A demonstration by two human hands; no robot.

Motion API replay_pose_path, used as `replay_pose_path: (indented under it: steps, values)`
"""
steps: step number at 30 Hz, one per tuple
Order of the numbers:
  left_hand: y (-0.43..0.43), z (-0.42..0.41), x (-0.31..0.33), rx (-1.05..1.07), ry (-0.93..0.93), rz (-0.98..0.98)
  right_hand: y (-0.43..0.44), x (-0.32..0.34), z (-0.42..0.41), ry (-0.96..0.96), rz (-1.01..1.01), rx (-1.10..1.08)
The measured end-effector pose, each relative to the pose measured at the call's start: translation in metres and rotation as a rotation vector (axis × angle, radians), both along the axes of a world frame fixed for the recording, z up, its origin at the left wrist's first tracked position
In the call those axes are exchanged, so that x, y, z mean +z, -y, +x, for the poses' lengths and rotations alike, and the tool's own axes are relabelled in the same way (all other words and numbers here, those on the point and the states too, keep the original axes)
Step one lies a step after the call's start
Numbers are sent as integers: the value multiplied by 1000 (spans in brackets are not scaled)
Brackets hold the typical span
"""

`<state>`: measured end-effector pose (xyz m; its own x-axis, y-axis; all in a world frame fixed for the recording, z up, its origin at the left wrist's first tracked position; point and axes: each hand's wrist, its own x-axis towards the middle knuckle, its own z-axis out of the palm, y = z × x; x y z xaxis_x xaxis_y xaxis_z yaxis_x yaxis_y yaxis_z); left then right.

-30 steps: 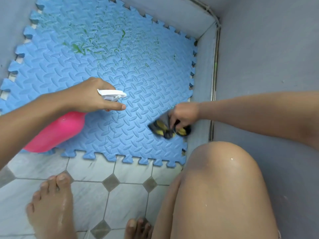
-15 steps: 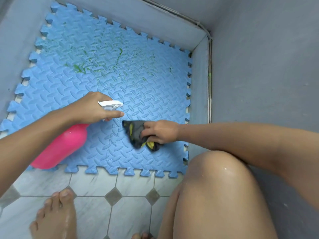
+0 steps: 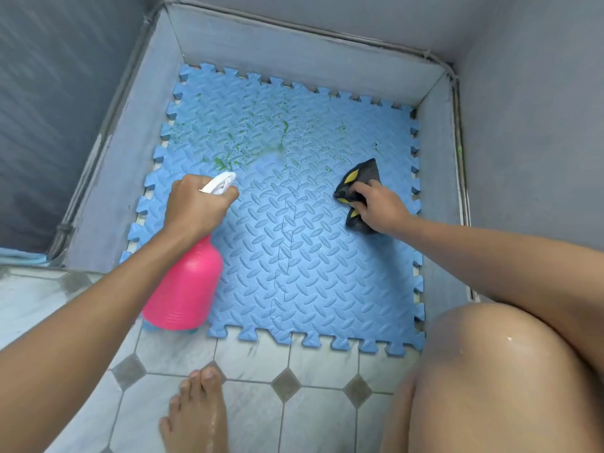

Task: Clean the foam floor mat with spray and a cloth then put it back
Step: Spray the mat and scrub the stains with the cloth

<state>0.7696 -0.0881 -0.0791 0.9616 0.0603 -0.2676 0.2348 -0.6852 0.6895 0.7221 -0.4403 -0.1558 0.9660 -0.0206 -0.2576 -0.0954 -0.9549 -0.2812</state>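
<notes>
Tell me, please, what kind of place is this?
Most likely a home floor, perhaps inside a soft-walled play enclosure. Plain grey walls surround a blue interlocking foam mat on three sides, and the open side meets a tiled floor with diamond insets.

We've got the blue foam mat (image 3: 310, 256) lying flat in a grey-walled corner (image 3: 294, 50), and its near edge meets the tiled floor (image 3: 255, 403). An interlocking seam runs down its middle. Green smears (image 3: 255, 138) are all over the far half, while the near half looks pretty clean. Our left hand (image 3: 196, 207) grips the neck of the pink spray bottle (image 3: 186, 289), fingers wrapped round the white trigger head (image 3: 220, 183), which points at the green mess. The bottle is tilted, with its base over the mat's near left corner. Our right hand (image 3: 380, 209) holds a bunched dark cloth (image 3: 359, 178) with yellow patches down on the mat's right side. A bare foot (image 3: 196, 416) and a wet knee (image 3: 490, 371) are in the foreground.
</notes>
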Motion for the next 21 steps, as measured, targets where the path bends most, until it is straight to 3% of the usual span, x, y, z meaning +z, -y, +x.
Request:
replay_pose_path:
  steps: [6, 13, 21]
  values:
    - [-20, 12, 3, 57, 68, 120, -4, -3, 9, 7, 3, -69]
    - [-29, 15, 6, 168, 53, 108, -36, 1, 35, -42, 69, -43]
    - [-27, 20, -1, 88, -14, -24, -71, -3, 38, -57, 105, 16]
